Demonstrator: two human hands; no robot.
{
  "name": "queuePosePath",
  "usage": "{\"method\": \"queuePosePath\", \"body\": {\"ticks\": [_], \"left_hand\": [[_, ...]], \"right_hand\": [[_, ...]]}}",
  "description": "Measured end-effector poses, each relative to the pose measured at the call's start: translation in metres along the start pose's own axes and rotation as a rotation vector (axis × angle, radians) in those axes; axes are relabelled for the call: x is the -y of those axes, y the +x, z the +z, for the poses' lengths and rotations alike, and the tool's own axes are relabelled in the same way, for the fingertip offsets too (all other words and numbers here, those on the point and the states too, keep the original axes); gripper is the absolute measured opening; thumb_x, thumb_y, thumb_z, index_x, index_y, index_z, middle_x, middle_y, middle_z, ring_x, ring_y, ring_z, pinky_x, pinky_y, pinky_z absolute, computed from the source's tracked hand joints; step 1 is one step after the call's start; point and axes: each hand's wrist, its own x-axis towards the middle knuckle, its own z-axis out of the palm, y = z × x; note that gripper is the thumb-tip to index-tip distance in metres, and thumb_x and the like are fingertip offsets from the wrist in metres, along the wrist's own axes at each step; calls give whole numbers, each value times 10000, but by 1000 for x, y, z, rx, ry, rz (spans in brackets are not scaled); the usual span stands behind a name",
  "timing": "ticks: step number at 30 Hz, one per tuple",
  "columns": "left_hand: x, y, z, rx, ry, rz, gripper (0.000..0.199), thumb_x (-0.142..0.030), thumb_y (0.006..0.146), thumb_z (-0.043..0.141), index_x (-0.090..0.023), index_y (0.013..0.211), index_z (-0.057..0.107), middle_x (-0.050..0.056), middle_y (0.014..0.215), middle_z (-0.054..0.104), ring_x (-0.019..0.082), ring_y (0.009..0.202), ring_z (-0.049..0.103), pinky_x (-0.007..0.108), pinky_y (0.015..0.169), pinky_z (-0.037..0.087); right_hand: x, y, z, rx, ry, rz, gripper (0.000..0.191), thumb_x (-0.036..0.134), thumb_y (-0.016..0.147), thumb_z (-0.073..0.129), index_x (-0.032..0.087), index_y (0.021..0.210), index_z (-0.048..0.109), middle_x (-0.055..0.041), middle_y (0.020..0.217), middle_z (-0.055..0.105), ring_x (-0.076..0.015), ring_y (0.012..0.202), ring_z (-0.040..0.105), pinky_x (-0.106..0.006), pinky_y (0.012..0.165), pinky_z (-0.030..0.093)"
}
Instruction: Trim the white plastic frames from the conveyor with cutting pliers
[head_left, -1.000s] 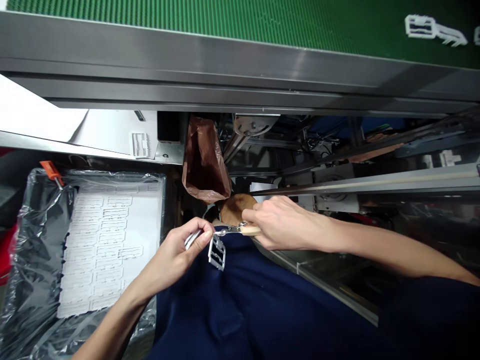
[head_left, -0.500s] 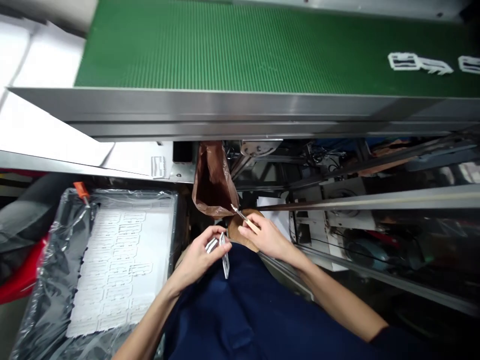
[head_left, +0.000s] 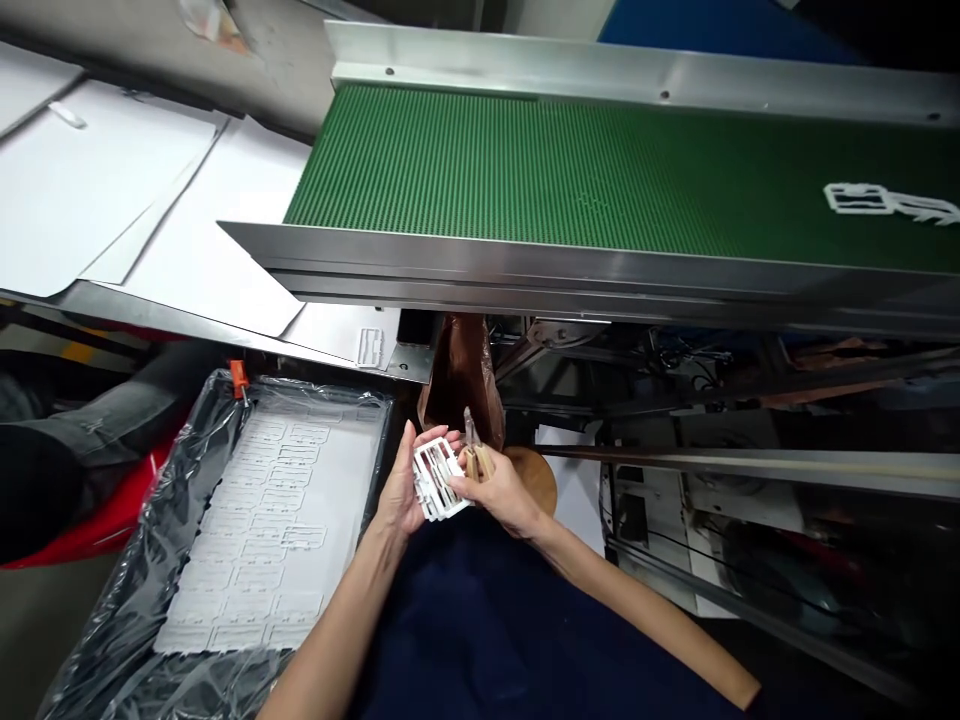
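Left hand is half open and palm up, its thumb raised beside a small stack of white die-cut pieces that it holds against the palm. Right hand is closed around a wood-handled craft knife, with its fingers touching the edge of the stack. The knife's handle rises from those fingers, and its tip is too blurred to make out clearly. Both forearms reach out over a navy shirt. Just behind the hands hangs a brown plastic bag, with a round wooden seat beside it. To the left, a tray lined with clear plastic holds a large white sheet of die-cut pieces, and an orange clip sits at its far edge. Beyond them runs a steel conveyor frame carrying a green belt, with one white die-cut piece lying on the belt toward the right. White sheets lie on a surface left of the belt.
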Motion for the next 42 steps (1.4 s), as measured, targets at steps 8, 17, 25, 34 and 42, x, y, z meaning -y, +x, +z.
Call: {"method": "queuePosePath", "body": {"ticks": [8, 17, 25, 34, 42], "left_hand": [[-18, -3, -10, -47, -97, 25, 140, -234, 880, 523, -148, 884, 634, 26, 782, 690, 165, 713, 669, 325, 703, 575], [-32, -3, -12, 68, -69, 156, 177, -297, 842, 580, -156, 924, 651, 17, 791, 694, 155, 763, 655, 306, 795, 551], [-37, -4, -13, 43, -32, 187, 191, -316, 823, 602, -163, 928, 650, 25, 789, 701, 186, 770, 655, 326, 746, 557], [-43, -7, -11, -45, 89, 280, 392, -405, 859, 546, -212, 1200, 529, 76, 1141, 627, 206, 1012, 598, 339, 853, 502], [-30, -13, -37, -299, 373, 526, 317, -348, 814, 626, -186, 1078, 564, 76, 1068, 657, 221, 1009, 599, 315, 870, 464]], "right_hand": [[-3, 9, 15, -3, -148, 23, 289, 396, 721, 646, 177, 827, 491, 7, 774, 552, -109, 658, 529, -247, 603, 456], [3, 10, 21, 74, 203, 143, 415, 522, 717, 649, 175, 866, 476, -4, 795, 553, -110, 660, 559, -272, 629, 504], [6, 13, 29, 58, 248, 161, 404, 539, 750, 595, 175, 878, 479, -6, 796, 550, -107, 662, 542, -249, 604, 471], [1, 30, 55, -74, -76, -51, 287, 261, 649, 669, 190, 839, 466, 25, 761, 524, -114, 668, 489, -245, 644, 437], [-2, 70, 87, -142, -308, -99, 260, 366, 751, 606, 202, 895, 465, -26, 834, 592, -168, 751, 568, -298, 723, 468]]}}
